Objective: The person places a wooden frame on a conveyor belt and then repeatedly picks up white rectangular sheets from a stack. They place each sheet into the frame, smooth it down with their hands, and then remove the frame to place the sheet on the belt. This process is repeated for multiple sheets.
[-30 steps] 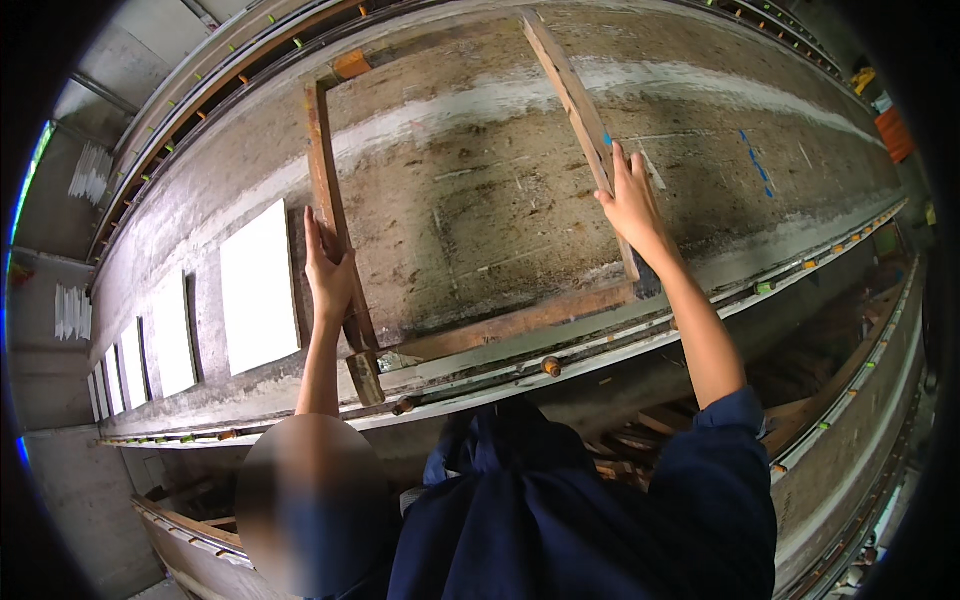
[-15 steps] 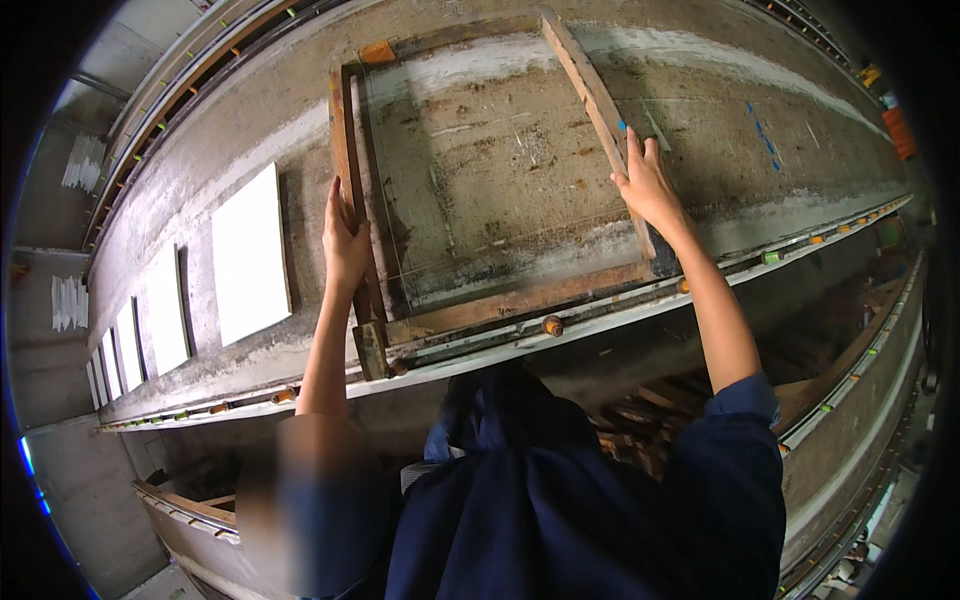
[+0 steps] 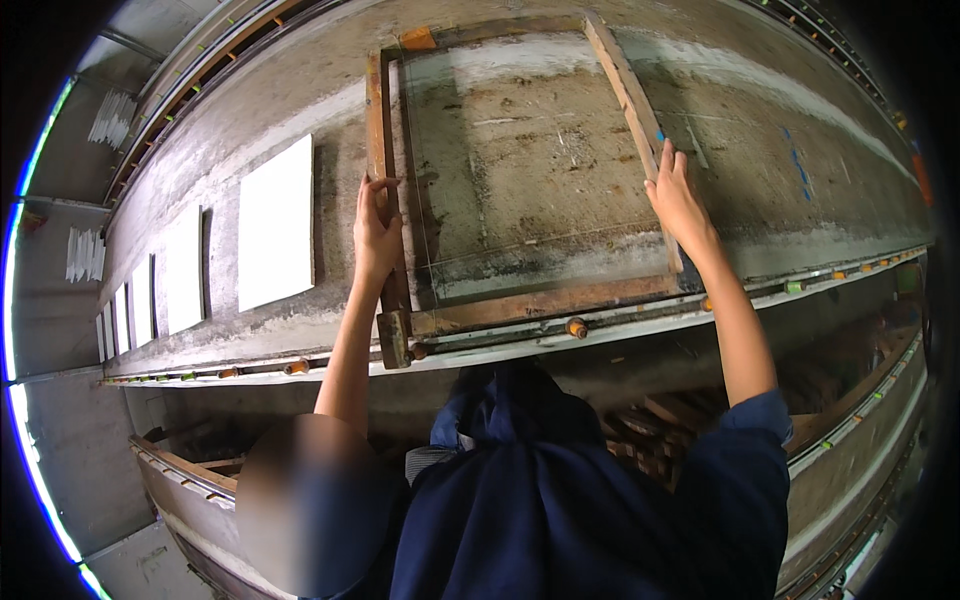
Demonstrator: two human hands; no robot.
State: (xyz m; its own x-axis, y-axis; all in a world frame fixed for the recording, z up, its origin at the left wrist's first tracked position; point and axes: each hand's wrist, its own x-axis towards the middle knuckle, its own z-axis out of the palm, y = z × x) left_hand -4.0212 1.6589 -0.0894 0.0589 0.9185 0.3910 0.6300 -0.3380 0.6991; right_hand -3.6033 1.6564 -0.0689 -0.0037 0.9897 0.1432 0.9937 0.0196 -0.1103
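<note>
A large rectangular wooden frame [image 3: 545, 299] lies on the long stained table, its bars worn and patchy. My left hand [image 3: 378, 240] is on the frame's left bar, with its fingers bent across the wood. On the right bar, my right hand [image 3: 682, 205] has its thumb on the inner side and its fingers along the outer side, close to a small blue mark. An orange-brown block [image 3: 417, 39] shows at the frame's far left corner. Thin pale lines cross the table surface inside the frame.
White rectangular panels [image 3: 276, 225] lie in a row on the table to the left. Small orange and green pegs [image 3: 576, 327] line the near edge. Behind that edge, nearer my body, is a lower trough with wooden pieces [image 3: 640, 440]. Another long table runs along the right.
The whole view has shifted, so the table, panels and frame appear farther right. My left fingers, straight along the bar before, are now bent across it. The right hand stays on its bar.
</note>
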